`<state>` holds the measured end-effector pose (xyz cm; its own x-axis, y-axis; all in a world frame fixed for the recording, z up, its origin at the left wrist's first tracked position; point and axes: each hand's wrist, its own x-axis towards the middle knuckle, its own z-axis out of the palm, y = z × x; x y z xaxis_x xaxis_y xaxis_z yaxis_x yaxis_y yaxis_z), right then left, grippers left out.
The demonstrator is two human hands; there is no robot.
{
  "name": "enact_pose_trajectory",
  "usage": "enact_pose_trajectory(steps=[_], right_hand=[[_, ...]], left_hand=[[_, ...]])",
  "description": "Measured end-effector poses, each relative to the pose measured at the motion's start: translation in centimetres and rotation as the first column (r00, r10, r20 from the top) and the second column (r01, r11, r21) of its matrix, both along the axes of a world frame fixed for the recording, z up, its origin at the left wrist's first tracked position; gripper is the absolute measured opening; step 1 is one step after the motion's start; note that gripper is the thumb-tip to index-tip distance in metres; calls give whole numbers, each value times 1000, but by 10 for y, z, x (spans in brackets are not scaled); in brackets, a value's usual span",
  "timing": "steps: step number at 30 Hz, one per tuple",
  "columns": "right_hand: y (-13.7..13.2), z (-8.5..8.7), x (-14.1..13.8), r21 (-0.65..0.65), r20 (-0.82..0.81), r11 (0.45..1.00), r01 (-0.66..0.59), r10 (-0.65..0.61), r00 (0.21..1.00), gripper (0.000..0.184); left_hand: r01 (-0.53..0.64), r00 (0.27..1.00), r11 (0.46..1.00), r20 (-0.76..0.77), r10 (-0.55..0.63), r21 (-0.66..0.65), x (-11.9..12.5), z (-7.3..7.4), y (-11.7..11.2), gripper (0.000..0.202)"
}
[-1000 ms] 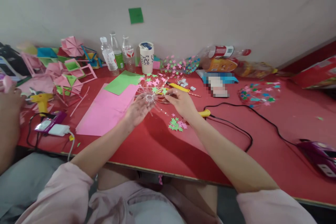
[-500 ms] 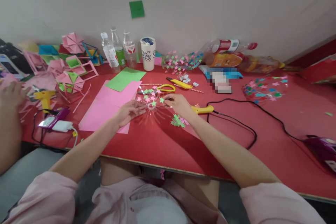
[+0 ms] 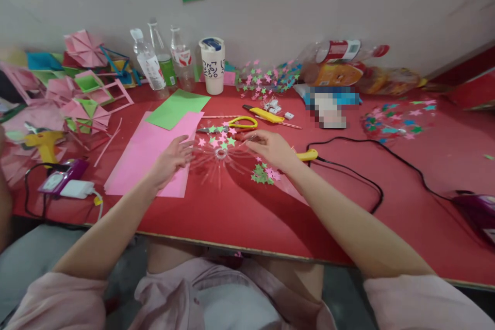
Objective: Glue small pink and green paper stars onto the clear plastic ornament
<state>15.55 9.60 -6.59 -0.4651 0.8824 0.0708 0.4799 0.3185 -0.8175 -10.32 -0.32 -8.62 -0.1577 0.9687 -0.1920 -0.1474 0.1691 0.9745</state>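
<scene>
In front of me on the red table is a cut clear plastic bottle (image 3: 220,153), its strips fanned out around the neck. Pink and green paper stars (image 3: 220,137) sit on its far strips. My left hand (image 3: 172,159) is just left of it, over the pink paper (image 3: 154,136), fingers apart and holding nothing. To the right, my right hand (image 3: 273,148) pinches the end of a clear strip; the fingertips are partly hidden. Loose green and pink stars (image 3: 263,173) lie beneath my right wrist. Scissors with yellow handles (image 3: 244,122) lie behind the bottle piece.
A yellow glue gun (image 3: 307,155) with a black cord is right of my hand. A utility knife (image 3: 265,115), a tumbler (image 3: 212,67) and several bottles stand or lie behind. Star-covered plastic (image 3: 398,121) sits right. Paper crafts (image 3: 87,90) and another glue gun (image 3: 44,143) are left.
My left hand has drawn away to the left from the plastic strips. My right hand has shifted slightly right. Another person's hand at the left edge has mostly left view. The camera has tilted down.
</scene>
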Motion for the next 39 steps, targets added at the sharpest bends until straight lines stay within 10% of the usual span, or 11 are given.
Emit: enact_pose_trajectory(steps=[8,17,27,32,35,39], right_hand=[[0,8,27,305,-118,930,204,-176,977,19],[-18,5,50,546,51,837,24,-62,997,12],[-26,-14,56,452,494,788,-418,168,853,15],[-35,-25,45,438,601,742,-509,179,779,16],[-37,-28,42,452,616,746,-489,136,776,18],[-37,-29,40,447,632,757,-476,110,768,19]], left_hand=[[-40,746,946,-620,244,323,-13,-5,6,60],[-131,829,864,-425,364,485,3,32,39,13],[-133,672,631,-398,624,765,11,20,14,11],[168,554,658,-622,553,734,26,25,-10,18],[596,397,503,-774,493,626,42,25,-20,19],[761,372,344,-804,464,550,61,24,-27,19]])
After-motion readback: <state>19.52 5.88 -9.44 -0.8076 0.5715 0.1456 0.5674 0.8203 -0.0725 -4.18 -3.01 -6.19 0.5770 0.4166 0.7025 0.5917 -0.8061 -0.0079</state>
